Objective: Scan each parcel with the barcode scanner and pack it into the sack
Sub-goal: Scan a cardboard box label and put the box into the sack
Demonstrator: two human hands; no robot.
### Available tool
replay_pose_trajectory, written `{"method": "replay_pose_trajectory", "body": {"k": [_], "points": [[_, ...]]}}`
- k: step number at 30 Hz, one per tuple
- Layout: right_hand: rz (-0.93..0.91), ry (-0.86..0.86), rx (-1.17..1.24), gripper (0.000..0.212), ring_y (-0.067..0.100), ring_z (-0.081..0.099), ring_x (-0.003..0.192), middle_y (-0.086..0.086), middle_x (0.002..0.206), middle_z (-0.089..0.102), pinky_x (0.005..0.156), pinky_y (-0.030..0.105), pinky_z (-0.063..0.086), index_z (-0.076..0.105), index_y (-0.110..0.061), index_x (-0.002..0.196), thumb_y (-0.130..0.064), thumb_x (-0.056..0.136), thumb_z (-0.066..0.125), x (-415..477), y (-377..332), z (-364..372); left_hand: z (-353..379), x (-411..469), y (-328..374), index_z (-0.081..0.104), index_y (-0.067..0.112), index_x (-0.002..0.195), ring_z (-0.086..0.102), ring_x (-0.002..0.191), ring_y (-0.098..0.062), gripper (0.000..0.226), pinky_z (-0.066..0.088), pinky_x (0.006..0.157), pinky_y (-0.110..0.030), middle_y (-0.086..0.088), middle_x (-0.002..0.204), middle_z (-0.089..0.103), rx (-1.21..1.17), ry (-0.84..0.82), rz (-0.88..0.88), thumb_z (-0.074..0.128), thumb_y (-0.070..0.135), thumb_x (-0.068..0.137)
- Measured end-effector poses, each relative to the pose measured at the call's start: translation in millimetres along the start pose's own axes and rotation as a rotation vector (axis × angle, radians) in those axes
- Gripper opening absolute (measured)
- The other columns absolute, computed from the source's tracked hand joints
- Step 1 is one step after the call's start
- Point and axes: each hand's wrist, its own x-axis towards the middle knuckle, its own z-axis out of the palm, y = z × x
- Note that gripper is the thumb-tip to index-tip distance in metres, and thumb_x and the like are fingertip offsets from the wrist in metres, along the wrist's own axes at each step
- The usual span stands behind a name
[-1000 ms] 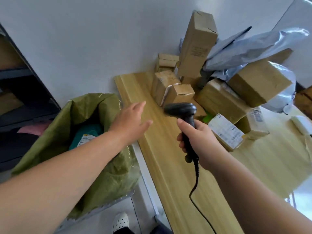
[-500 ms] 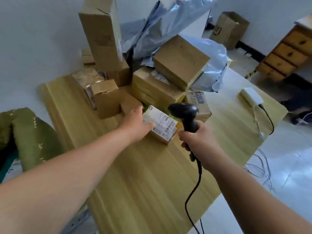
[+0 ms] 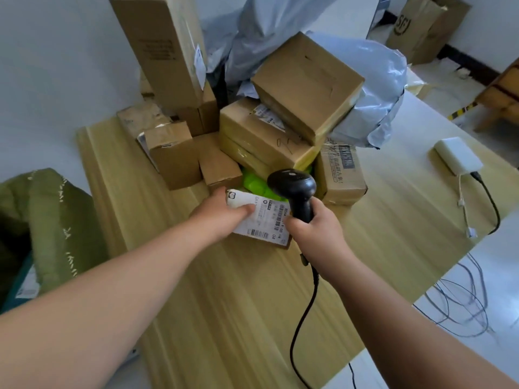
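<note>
A small parcel with a white shipping label (image 3: 265, 220) lies on the wooden table (image 3: 238, 304) in front of a pile of cardboard boxes (image 3: 269, 130). My left hand (image 3: 222, 217) grips its left end, thumb on top of the label. My right hand (image 3: 314, 228) holds the black barcode scanner (image 3: 295, 189) by its handle, right beside the parcel, its head above the label's far edge. The scanner's black cable (image 3: 306, 318) trails down off the table. The green woven sack (image 3: 47, 226) stands open at the left, a teal parcel inside it.
A tall brown box (image 3: 165, 49) leans against the wall, grey plastic mailers (image 3: 368, 88) behind the pile, a green item (image 3: 252, 182) under the boxes. A white adapter (image 3: 457, 158) with cables lies at the table's right. A paper bag (image 3: 424, 26) stands on the floor beyond.
The view swung right from the sack to the pile. My left hand moved from above the sack to the labelled parcel and took hold of it. The scanner came close beside the label.
</note>
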Motion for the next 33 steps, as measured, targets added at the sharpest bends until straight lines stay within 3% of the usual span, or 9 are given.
{"method": "replay_pose_trajectory", "body": {"k": [4, 7, 10, 15, 21, 27, 29, 31, 33], "points": [[-0.063, -0.053, -0.015, 0.023, 0.014, 0.069, 0.087, -0.006, 0.095, 0.07, 0.078, 0.045, 0.06, 0.054, -0.04, 0.091, -0.02, 0.089, 0.065, -6.7, -14.6, 4.5, -19.4, -26.2, -9.8, 0.044, 0.023, 0.127, 0.062, 0.088, -0.021, 0.062, 0.048, 0.062, -0.028, -0.002, 0.108, 0.062, -0.171, -0.083, -0.162, 0.063, 0.06, 0.081], [-0.105, -0.095, -0.024, 0.026, 0.013, 0.069, 0.087, -0.007, 0.095, 0.07, 0.079, 0.044, 0.06, 0.052, -0.043, 0.089, -0.021, 0.09, 0.065, -15.0, -32.0, 11.4, -38.6, -49.4, -15.7, 0.059, 0.02, 0.107, 0.059, 0.069, -0.018, 0.047, 0.042, 0.058, -0.025, -0.002, 0.088, 0.063, -0.337, -0.277, -0.289, 0.057, 0.06, 0.084], [-0.146, -0.134, -0.017, 0.029, 0.012, 0.069, 0.087, -0.007, 0.095, 0.07, 0.08, 0.042, 0.061, 0.051, -0.042, 0.089, -0.018, 0.09, 0.066, -24.1, -52.1, 20.9, -62.8, -68.0, -28.7, 0.064, 0.018, 0.09, 0.056, 0.063, -0.02, 0.042, 0.036, 0.058, -0.027, -0.004, 0.077, 0.062, -0.432, -0.344, -0.352, 0.061, 0.058, 0.08], [-0.214, -0.215, -0.016, 0.023, 0.011, 0.07, 0.086, -0.005, 0.096, 0.071, 0.075, 0.035, 0.062, 0.056, -0.034, 0.1, -0.016, 0.091, 0.066, -41.4, -92.7, 45.9, -110.2, -95.1, -56.4, 0.063, 0.012, 0.091, 0.059, 0.064, -0.025, 0.052, 0.038, 0.059, -0.028, -0.008, 0.075, 0.062, -0.634, -0.304, -0.372, 0.071, 0.049, 0.056], [-0.293, -0.255, -0.031, 0.023, 0.014, 0.071, 0.089, -0.004, 0.097, 0.072, 0.074, 0.036, 0.062, 0.058, -0.031, 0.103, -0.015, 0.09, 0.067, -64.1, -140.6, 85.6, -173.7, -119.3, -94.2, 0.063, 0.015, 0.099, 0.054, 0.078, -0.024, 0.049, 0.047, 0.075, -0.037, -0.009, 0.088, 0.062, -0.765, -0.365, -0.34, 0.074, 0.042, 0.059], [-0.357, -0.257, -0.062, 0.02, 0.012, 0.072, 0.086, -0.002, 0.097, 0.073, 0.074, 0.034, 0.062, 0.059, -0.028, 0.102, -0.014, 0.09, 0.066, -83.3, -181.5, 129.5, -220.2, -135.3, -126.0, 0.064, 0.012, 0.107, 0.063, 0.071, -0.019, 0.047, 0.051, 0.06, -0.029, -0.007, 0.092, 0.069, -0.806, -0.353, -0.227, 0.074, 0.032, 0.066], [-0.358, -0.238, -0.044, 0.016, 0.014, 0.071, 0.08, 0.001, 0.097, 0.072, 0.063, 0.029, 0.06, 0.059, -0.027, 0.102, -0.019, 0.09, 0.067, -89.0, -192.3, 143.8, -231.8, -136.3, -139.5, 0.064, 0.007, 0.113, 0.069, 0.091, -0.026, 0.049, 0.058, 0.077, -0.037, -0.012, 0.104, 0.072, -0.872, -0.323, -0.17, 0.077, 0.02, 0.068], [-0.364, -0.187, 0.01, 0.013, 0.017, 0.063, 0.069, 0.003, 0.092, 0.07, 0.053, 0.028, 0.053, 0.059, -0.027, 0.101, -0.024, 0.091, 0.067, -95.7, -203.9, 156.9, -244.4, -135.1, -155.2, 0.063, 0.005, 0.118, 0.063, 0.111, -0.032, 0.054, 0.051, 0.095, -0.044, -0.017, 0.114, 0.069, -0.908, -0.269, -0.15, 0.078, 0.013, 0.068], [-0.382, -0.161, 0.053, 0.013, 0.017, 0.059, 0.065, 0.002, 0.085, 0.068, 0.055, 0.029, 0.051, 0.059, -0.03, 0.1, -0.027, 0.091, 0.068, -103.9, -215.9, 169.1, -257.7, -130.8, -172.8, 0.061, 0.005, 0.122, 0.062, 0.112, -0.032, 0.052, 0.05, 0.095, -0.044, -0.018, 0.116, 0.068, -0.947, -0.166, -0.164, 0.073, 0.011, 0.072]]}}
